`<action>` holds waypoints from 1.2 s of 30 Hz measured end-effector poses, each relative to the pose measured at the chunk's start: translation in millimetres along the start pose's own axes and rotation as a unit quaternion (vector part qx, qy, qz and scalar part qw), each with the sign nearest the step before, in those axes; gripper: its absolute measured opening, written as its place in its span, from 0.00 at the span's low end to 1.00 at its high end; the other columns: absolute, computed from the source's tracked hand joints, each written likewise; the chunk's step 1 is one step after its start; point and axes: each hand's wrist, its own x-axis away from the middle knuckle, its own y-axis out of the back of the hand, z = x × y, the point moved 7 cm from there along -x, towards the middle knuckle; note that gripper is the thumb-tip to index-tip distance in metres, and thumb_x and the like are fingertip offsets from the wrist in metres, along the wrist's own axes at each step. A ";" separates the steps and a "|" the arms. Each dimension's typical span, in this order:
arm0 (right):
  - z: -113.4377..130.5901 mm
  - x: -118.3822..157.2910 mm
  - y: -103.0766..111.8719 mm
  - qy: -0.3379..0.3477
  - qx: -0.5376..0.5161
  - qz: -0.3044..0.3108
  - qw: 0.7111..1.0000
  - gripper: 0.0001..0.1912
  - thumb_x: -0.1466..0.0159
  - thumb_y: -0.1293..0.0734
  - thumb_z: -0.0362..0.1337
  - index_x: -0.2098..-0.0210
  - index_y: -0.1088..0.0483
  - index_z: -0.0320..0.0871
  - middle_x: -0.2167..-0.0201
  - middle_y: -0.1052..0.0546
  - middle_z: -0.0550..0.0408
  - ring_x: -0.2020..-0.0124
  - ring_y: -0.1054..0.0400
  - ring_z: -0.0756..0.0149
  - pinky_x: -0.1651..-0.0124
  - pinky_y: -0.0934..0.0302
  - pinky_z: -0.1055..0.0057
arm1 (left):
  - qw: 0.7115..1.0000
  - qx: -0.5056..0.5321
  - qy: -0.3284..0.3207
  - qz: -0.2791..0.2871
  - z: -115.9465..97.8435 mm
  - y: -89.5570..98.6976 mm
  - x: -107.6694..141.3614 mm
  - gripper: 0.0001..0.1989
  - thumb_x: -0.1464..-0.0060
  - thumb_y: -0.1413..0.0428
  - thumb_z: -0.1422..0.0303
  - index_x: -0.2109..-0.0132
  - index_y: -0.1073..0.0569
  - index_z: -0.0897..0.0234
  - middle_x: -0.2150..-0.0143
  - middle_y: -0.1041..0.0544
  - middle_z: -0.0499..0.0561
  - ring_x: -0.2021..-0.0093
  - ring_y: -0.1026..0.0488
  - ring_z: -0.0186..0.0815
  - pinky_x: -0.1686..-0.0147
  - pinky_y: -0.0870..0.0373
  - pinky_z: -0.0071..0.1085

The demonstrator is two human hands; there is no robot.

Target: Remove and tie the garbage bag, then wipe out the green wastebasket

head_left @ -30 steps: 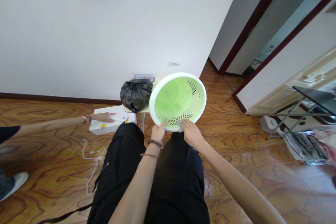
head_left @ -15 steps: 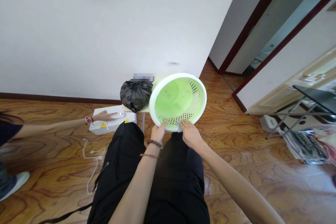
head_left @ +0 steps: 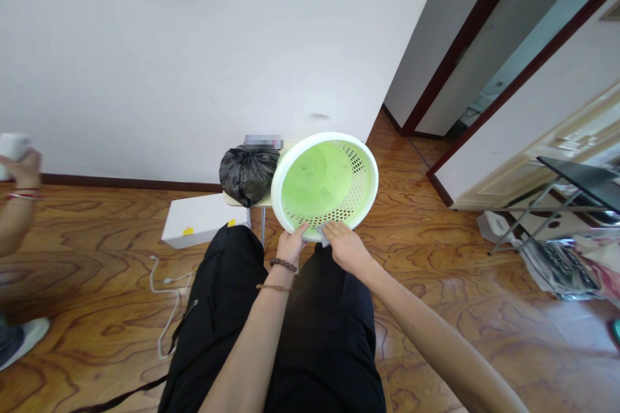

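Observation:
A light green plastic basket (head_left: 317, 184) with a white rim and perforated side is tilted towards me above my lap. My left hand (head_left: 290, 245) grips its near rim, with the thumb over the edge. Close beside it, my right hand (head_left: 346, 245) presses a small pale cloth (head_left: 323, 236) against the same rim. Part of the cloth is under the fingers, and I cannot tell whether it is paper or fabric. The basket's far underside is hidden.
A tied black plastic bag (head_left: 248, 174) sits on a small stool (head_left: 232, 200) against the wall. A white box (head_left: 194, 219) and a white cable (head_left: 167, 329) lie on the floor. At far left, another person's hand (head_left: 26, 168) holds a white object. A folding table (head_left: 581, 181) stands right.
My right hand and the cloth have slid slightly left along the rim. The other person's hand has lifted a white object off the box and moved away left.

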 end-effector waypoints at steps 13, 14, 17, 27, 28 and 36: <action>-5.5 0.9 -5.3 -0.045 0.008 0.003 0.999 0.25 0.40 0.45 0.26 0.43 0.37 0.28 0.42 0.35 0.38 0.39 0.45 0.60 0.35 0.56 0.63 | 1.000 0.010 -0.001 0.008 -0.6 -3.5 4.3 0.12 0.52 0.39 0.73 0.58 0.26 0.70 0.59 0.21 0.60 0.62 0.22 0.40 0.60 0.24 0.36; -11.2 1.6 -4.7 -0.074 0.025 -0.003 0.997 0.25 0.40 0.45 0.26 0.43 0.37 0.27 0.42 0.35 0.37 0.39 0.45 0.58 0.35 0.57 0.61 | 1.000 0.016 0.002 0.008 -0.7 -4.0 4.8 0.12 0.52 0.40 0.73 0.58 0.26 0.70 0.58 0.21 0.60 0.62 0.22 0.39 0.60 0.24 0.35; -16.6 3.3 -6.2 -0.096 0.032 -0.005 0.995 0.26 0.40 0.45 0.26 0.42 0.38 0.27 0.41 0.37 0.37 0.38 0.47 0.58 0.35 0.57 0.62 | 1.000 0.030 0.008 0.002 1.3 -3.3 3.6 0.14 0.52 0.39 0.73 0.57 0.27 0.70 0.57 0.21 0.60 0.62 0.22 0.39 0.61 0.24 0.35; -16.4 3.4 -8.5 -0.120 0.056 -0.007 0.991 0.25 0.38 0.46 0.27 0.42 0.39 0.24 0.41 0.37 0.35 0.38 0.47 0.55 0.35 0.57 0.59 | 1.000 0.022 0.016 -0.001 1.1 -4.3 5.1 0.13 0.52 0.39 0.72 0.57 0.26 0.69 0.58 0.21 0.60 0.63 0.22 0.38 0.62 0.25 0.33; -16.0 3.3 -8.6 -0.111 0.052 -0.007 0.992 0.26 0.38 0.46 0.27 0.42 0.39 0.25 0.41 0.37 0.36 0.37 0.47 0.55 0.35 0.58 0.60 | 1.000 0.024 0.017 -0.003 1.0 -4.4 5.0 0.14 0.52 0.39 0.72 0.56 0.27 0.69 0.58 0.21 0.60 0.63 0.22 0.38 0.62 0.25 0.34; -19.1 0.4 -6.6 -0.124 0.049 -0.002 0.991 0.26 0.39 0.46 0.28 0.42 0.38 0.26 0.41 0.37 0.37 0.37 0.47 0.56 0.35 0.58 0.60 | 0.999 0.033 0.014 0.012 -0.9 -8.0 5.7 0.14 0.52 0.39 0.71 0.56 0.27 0.70 0.57 0.22 0.62 0.62 0.22 0.39 0.61 0.25 0.35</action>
